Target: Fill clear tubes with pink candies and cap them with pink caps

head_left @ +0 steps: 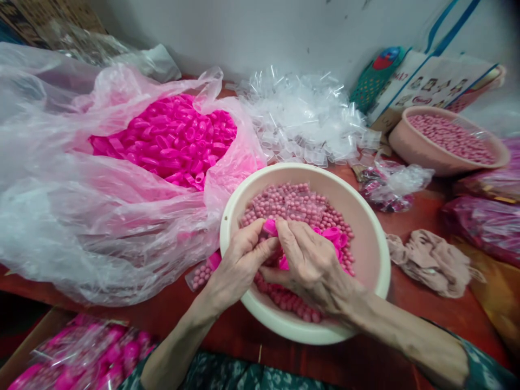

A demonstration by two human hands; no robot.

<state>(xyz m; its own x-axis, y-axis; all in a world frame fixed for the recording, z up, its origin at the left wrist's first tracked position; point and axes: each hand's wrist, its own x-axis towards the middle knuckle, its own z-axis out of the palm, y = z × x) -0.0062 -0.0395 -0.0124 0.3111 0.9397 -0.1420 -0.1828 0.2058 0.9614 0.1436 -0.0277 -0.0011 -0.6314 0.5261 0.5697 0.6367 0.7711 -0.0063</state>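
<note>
Pink plastic cap (270,226) sits pinched between the fingertips of the left hand (239,265) and the right hand (312,268), which meet over the middle of the cream basin (377,254) near the front edge of the worktop (410,295); both sets of fingers are clamped together on it, and its long axis cannot be told. Just beneath and behind the fingers the basin holds pinkish round beads (292,203) and a few more loose caps (335,235). Toward the back left corner an open plastic bag (101,216) is filled with bright pink caps, and a second basin (430,157) of beads stands at the back right.
</note>
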